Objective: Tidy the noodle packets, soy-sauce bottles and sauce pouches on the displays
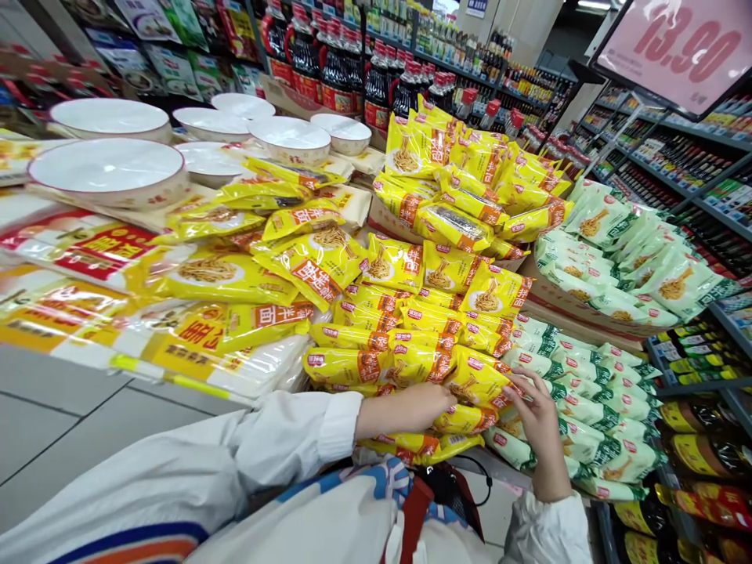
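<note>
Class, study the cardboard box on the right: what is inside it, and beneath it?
Green-and-white packets fill the cardboard box past its rim, hiding its floor. More such packets show below its front edge; what lies under its middle is covered.

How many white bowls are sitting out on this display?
7: a front-left bowl, one behind it, three in the middle running front to back, and two side by side at the right. Others may be nested underneath.
</note>
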Demonstrator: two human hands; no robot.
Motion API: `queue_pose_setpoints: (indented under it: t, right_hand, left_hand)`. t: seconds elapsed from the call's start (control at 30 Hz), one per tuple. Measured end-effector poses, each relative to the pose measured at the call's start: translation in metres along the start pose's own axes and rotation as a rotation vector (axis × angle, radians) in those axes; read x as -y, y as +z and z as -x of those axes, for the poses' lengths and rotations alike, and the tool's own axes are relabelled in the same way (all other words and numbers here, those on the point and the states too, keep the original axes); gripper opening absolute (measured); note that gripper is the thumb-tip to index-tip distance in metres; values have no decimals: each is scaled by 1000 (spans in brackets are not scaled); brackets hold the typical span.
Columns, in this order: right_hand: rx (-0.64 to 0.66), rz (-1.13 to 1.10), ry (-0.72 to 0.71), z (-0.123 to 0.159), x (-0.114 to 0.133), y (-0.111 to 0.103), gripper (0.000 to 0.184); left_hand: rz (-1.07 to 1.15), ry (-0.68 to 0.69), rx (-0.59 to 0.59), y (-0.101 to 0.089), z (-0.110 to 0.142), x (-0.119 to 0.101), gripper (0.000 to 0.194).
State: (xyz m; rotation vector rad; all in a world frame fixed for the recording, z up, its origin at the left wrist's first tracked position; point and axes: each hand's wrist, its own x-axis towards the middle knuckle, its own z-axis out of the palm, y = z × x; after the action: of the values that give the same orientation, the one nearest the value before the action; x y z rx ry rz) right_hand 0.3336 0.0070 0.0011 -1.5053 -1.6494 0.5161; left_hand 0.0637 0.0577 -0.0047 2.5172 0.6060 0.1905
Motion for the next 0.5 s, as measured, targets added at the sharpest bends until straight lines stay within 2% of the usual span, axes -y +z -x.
queue_pose_setpoints:
  t: [0.1, 0.17, 0.23, 0.33, 0.4, 0.47, 0.5]
  right_hand:
    - [-24, 17, -25, -1, -6, 1, 28]
    - [-10, 66, -62, 2, -7, 5, 29]
    - [-48, 182, -124, 5, -3, 11, 30]
    - [-254, 524, -199, 10, 13, 21, 28]
    - [-359, 671, -222, 12, 30, 29, 24]
    - [-360, 648, -256, 14, 48, 38, 23]
    - [-317, 603, -277, 15, 56, 43, 23]
  left_hand:
    - [-90, 22, 22, 4, 3, -6, 17]
    - [-83, 62, -3, -10, 10, -5, 15]
    - [-86, 53, -62, -32, 20, 0, 15]
    - [-220, -128, -219, -62, 34, 17, 16]
    - [-334, -246, -288, -68, 40, 28, 17]
    - [-385, -282, -298, -65, 44, 37, 29]
    - [-391, -279, -290, -62, 45, 41, 33]
